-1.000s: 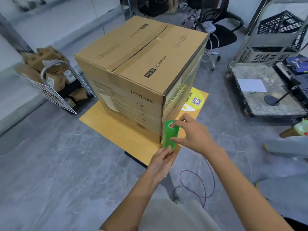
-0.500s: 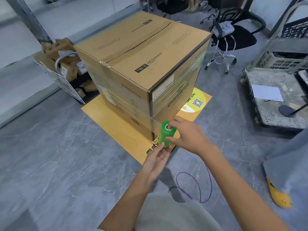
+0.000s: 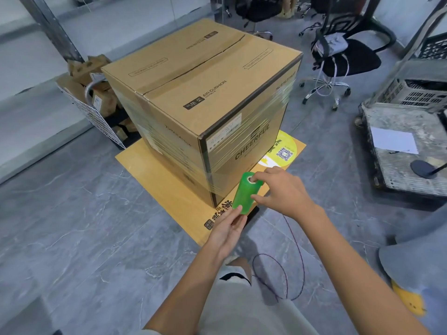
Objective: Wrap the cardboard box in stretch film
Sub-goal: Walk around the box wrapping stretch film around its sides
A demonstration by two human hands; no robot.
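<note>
A wire basket (image 3: 96,117) of brown packages stands at the left, just beside the cardboard box (image 3: 200,93), which sits on a flat cardboard sheet (image 3: 154,175) with clear film banded round its sides. At the box's near corner the left hand (image 3: 227,230) holds the lower end of a tilted green film roll (image 3: 245,193), thumb against its side. The right hand (image 3: 283,189) pinches the upper end, a fingertip at the core. An office chair (image 3: 348,56) and a grey cart (image 3: 399,151) stand to the right
</note>
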